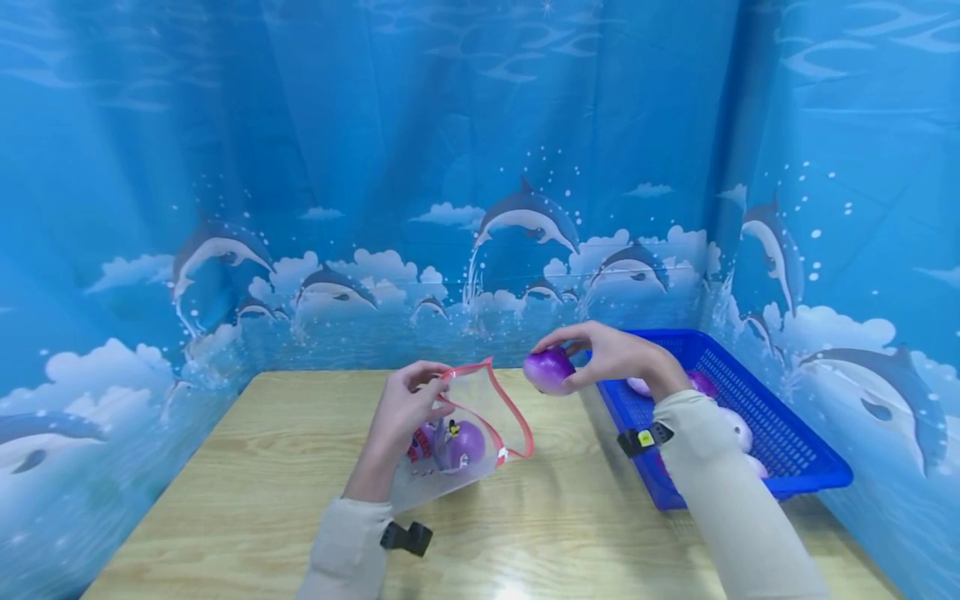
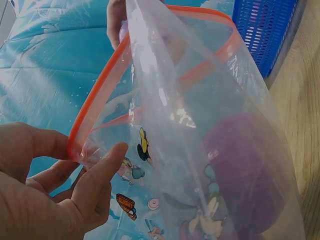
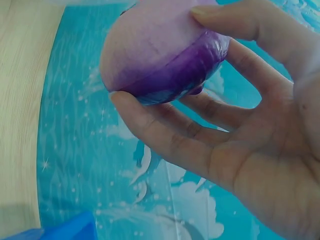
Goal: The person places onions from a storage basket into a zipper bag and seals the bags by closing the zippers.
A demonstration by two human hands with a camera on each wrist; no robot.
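Note:
My left hand pinches the rim of a clear plastic zip bag with an orange-red edge and cartoon prints. The bag's mouth gapes toward the right. Inside it a purple round toy shows through the plastic, low in the bag. My right hand grips another round toy, pale lilac with a glossy dark purple part, between thumb and fingers. That toy is in the air, right of the bag's mouth and left of the basket.
A blue plastic basket stands at the right of the wooden table, with several purple and pale pink round toys in it. Blue curtains printed with dolphins hang behind the table and at both sides.

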